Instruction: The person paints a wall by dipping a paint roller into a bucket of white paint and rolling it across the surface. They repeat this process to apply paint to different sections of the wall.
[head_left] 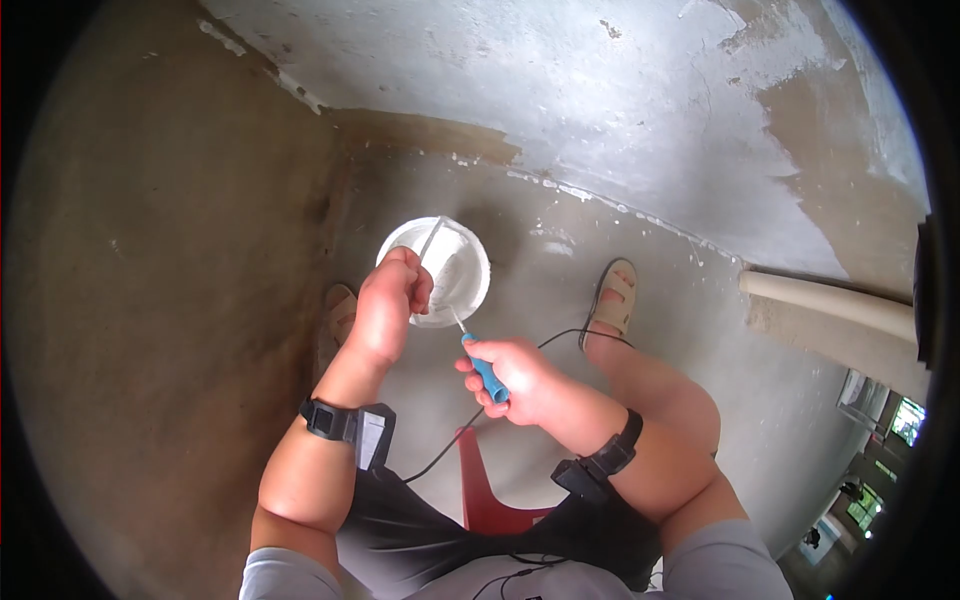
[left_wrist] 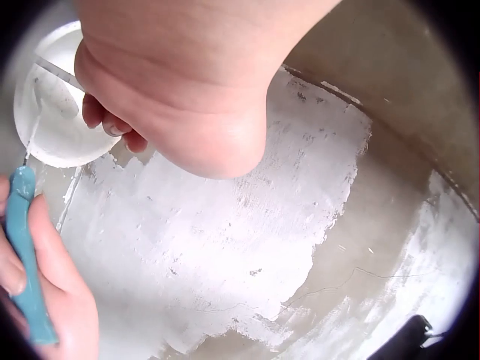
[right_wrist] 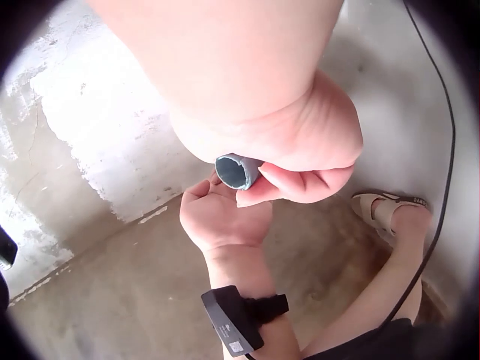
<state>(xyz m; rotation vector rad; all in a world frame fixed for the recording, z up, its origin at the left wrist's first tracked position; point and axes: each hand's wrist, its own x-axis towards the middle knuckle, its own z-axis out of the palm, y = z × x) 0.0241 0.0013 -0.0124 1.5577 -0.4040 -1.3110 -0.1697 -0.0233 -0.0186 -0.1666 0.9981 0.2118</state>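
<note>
A white bucket with white material inside stands on the floor. Over its near left side, my left hand has its fingers curled round one end of a thin pale strip that reaches to the far rim; what the strip belongs to is unclear. My right hand grips the blue handle of a tool whose thin shaft points into the bucket. The left wrist view shows the same blue handle beside the bucket. From the right wrist, the handle's hollow end is visible.
Patchy white coating covers part of the wall ahead; a brown wall rises at the left. Sandalled feet flank the bucket. A black cable runs past a red stool. A roll lies at the right.
</note>
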